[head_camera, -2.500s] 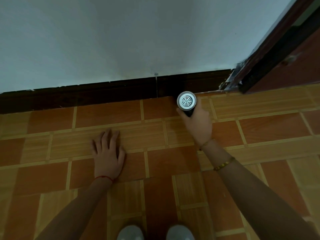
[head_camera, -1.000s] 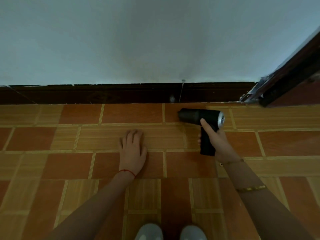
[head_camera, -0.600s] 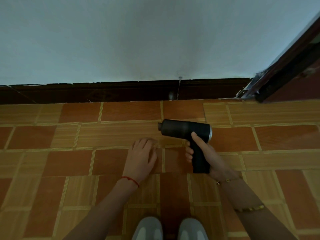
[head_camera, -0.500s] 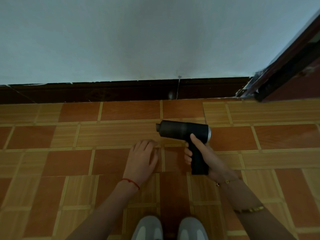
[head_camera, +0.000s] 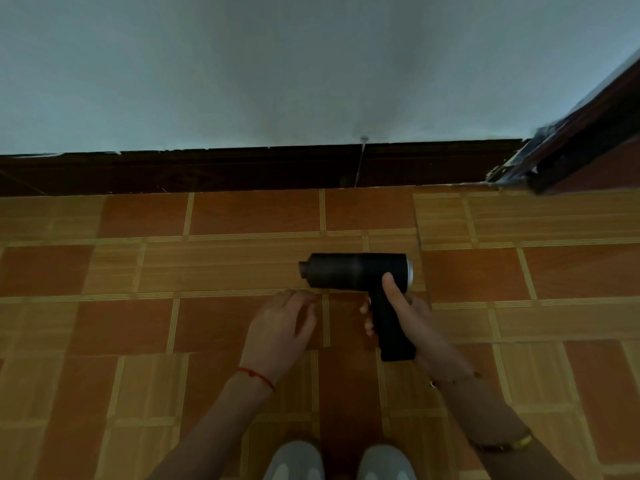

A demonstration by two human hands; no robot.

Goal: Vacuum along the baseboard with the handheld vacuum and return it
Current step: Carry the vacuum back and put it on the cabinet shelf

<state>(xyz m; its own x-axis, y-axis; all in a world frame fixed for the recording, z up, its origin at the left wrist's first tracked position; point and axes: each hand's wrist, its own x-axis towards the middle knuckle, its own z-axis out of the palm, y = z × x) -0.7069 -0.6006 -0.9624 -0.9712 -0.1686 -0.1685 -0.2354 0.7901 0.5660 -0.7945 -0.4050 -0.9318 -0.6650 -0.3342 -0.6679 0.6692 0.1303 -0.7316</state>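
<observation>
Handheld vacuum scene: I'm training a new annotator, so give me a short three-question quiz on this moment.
1. True or false: the handheld vacuum has its nozzle against the baseboard.
2. Which hand holds the vacuum's handle? A) left B) right C) both
3. Fill in: the nozzle points toward the person's ____ side.

Key:
1. False; it is over the floor tiles, apart from the baseboard.
2. B; the right hand wraps the handle, while the left hand holds nothing.
3. Left.
</observation>
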